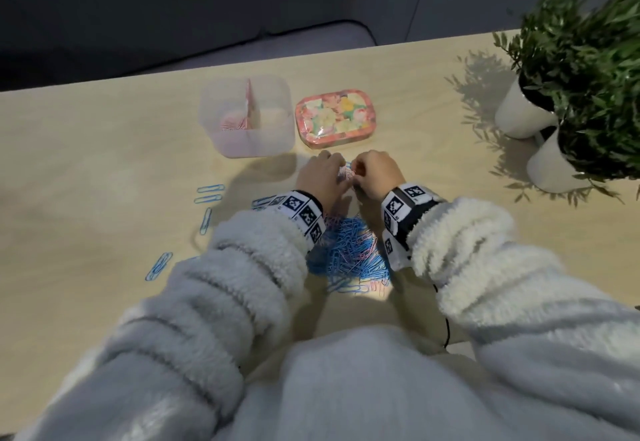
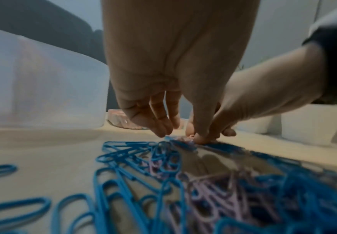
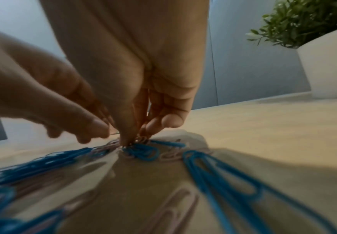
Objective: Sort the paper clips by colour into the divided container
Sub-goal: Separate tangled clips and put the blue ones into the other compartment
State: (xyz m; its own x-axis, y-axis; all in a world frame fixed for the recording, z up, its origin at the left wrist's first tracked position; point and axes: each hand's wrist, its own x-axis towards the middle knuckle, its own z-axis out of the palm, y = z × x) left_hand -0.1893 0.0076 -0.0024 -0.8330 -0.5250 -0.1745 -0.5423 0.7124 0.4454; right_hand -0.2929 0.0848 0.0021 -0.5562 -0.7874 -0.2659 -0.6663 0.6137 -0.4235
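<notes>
Paper clips (image 1: 349,253) heaped beneath both hands (image 1: 348,177)

On the table (image 1: 433,198), the divided container (image 1: 246,118) stands left of and just beside the tin (image 1: 335,117), behind the clip heap (image 1: 349,250), with two potted plants (image 1: 575,59) far right.

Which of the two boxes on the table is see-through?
The plastic container on the left, with a divider and pink clips inside. The floral tin to its right is opaque and closed.
</notes>
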